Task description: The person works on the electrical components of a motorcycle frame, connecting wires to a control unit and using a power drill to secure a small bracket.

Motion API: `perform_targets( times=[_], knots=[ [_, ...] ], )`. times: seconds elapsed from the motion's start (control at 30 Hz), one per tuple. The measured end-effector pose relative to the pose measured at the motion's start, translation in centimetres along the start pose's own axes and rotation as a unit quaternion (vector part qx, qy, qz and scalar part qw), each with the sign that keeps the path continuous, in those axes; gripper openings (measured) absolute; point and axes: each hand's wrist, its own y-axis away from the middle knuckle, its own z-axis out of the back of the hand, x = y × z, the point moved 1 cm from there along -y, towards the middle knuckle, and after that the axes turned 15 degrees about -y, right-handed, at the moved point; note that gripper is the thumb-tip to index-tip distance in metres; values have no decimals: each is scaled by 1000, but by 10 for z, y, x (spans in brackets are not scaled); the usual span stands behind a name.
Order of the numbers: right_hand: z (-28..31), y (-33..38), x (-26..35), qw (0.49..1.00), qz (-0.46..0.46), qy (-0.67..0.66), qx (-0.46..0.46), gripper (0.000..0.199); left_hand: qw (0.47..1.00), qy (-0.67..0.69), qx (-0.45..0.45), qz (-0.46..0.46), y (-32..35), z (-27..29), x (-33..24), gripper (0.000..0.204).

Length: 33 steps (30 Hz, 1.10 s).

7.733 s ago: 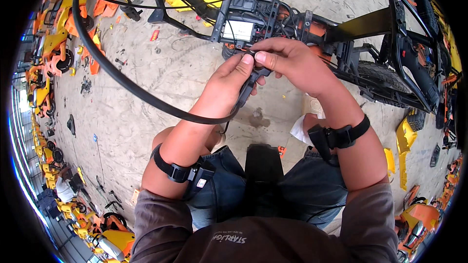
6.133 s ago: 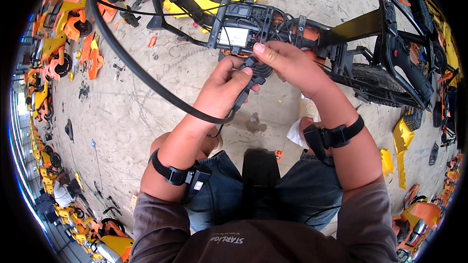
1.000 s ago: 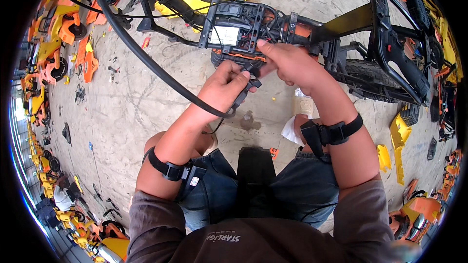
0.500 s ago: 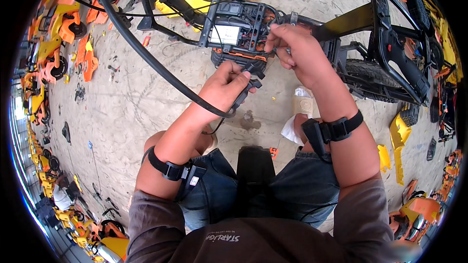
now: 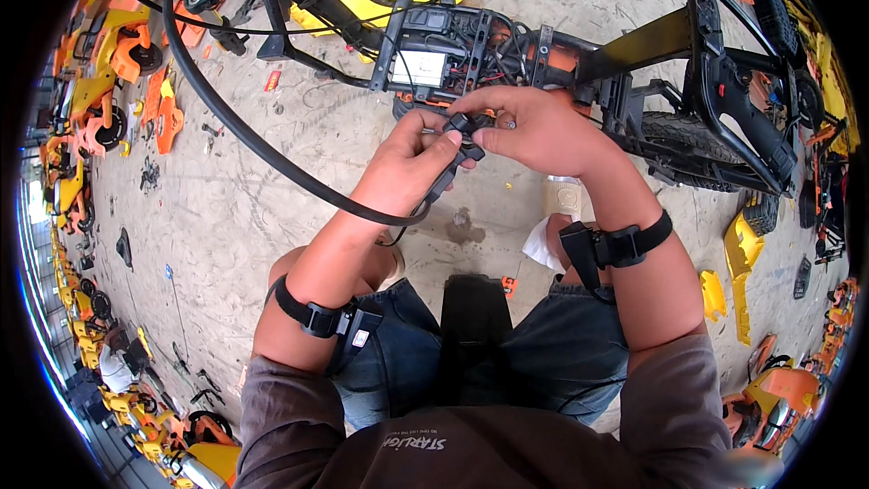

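1. Between your two hands, just below the stripped black frame (image 5: 634, 54), sits a small black connector (image 5: 463, 131) on the end of a thick black cable (image 5: 235, 127).
2. Your left hand (image 5: 412, 158) comes up from the lower left with the forearm angled toward the middle of the view; its fingers are curled shut around the cable just behind the connector, thumb lying along the top.
3. Your right hand (image 5: 543, 131) reaches in from the right with the wrist bent inward; its fingertips are pinched together on the front of the connector, touching your left thumb.
4. Both hands meet over the sandy concrete floor (image 5: 272, 217), just beside the frame's open electronics bay (image 5: 453, 50), where a pale rectangular module and a tangle of thin wires show.
5. From your left hand the cable sweeps down and left, then arcs up in a wide loop toward the top left corner of the view.
6. Each forearm carries a black strap: the left strap (image 5: 326, 319) near the elbow, the right strap (image 5: 611, 244) closer to the wrist.
7. Your knees in blue denim shorts (image 5: 543, 362) frame a dark seat beneath you; a scrap of white paper (image 5: 541, 244) lies on the floor just beside your right forearm.
8. Right of the bay, a knobbly black tyre (image 5: 688, 140) sits within the frame.
9. Orange and yellow plastic body panels (image 5: 109, 54) lie scattered well apart along the left edge.
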Motion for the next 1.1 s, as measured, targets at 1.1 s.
perform_targets(
  times=[1.1],
  knots=[
    [-6, 0, 0, 988, 66, 122, -72, 18, 995, -69, -16, -76, 1, -1, 14, 26]
  ],
)
